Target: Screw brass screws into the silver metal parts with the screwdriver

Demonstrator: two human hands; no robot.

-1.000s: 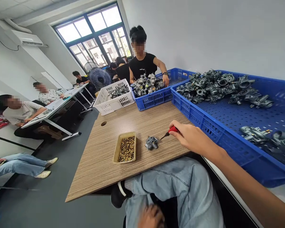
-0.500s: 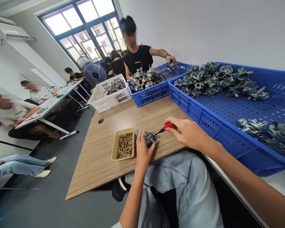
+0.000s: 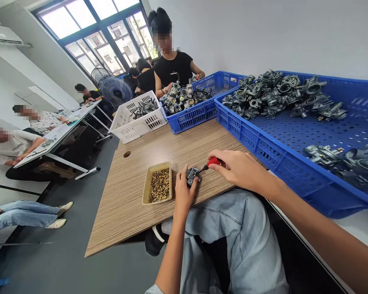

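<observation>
My left hand (image 3: 185,191) is closed around a small grey metal carburetor (image 3: 191,176) on the wooden table, partly covering it. In my right hand (image 3: 233,165) is a screwdriver (image 3: 214,161) with a red handle and a dark shaft. The shaft slants down to the left, and its tip meets the right side of the carburetor; the exact contact point is too small to see. Just left of my left hand stands a cream plastic tub (image 3: 144,192) holding many small brass jets (image 3: 159,185).
A large blue crate (image 3: 248,130) of carburetors borders the table on the right. At the back stand a smaller blue crate (image 3: 184,124) piled with carburetors and a white basket (image 3: 122,132) of metal parts. A co-worker (image 3: 174,67) sits behind them.
The view has shifted slightly. Across the table, the co-worker's raised hand has come back from over the blue crate toward the body. My hands keep the same holds on carburetor and screwdriver.
</observation>
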